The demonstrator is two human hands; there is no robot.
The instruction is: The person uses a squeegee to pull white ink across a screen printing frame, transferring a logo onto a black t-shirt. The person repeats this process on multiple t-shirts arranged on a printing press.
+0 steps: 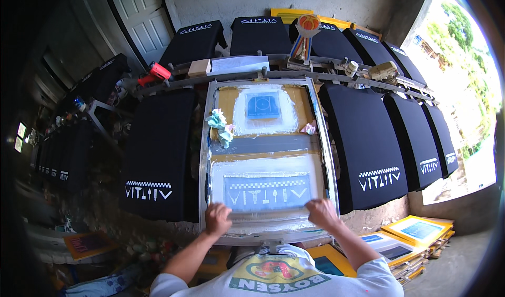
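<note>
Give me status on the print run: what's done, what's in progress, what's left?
Done: the black panels left and right of the screen already carry white prints. In hand: both hands, left hand and right hand, press along the near edge of the screen frame, whose stencil is coated in white ink. Left: cannot tell; the panel under the screen is hidden.

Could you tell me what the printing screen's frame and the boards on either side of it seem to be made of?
The screen frame looks like bare metal, probably aluminium: grey, dull sheen, smeared with white ink. The boards seem covered in black fabric, matte and soft-looking, with white print near the lower edge; what lies beneath is hidden.
</note>
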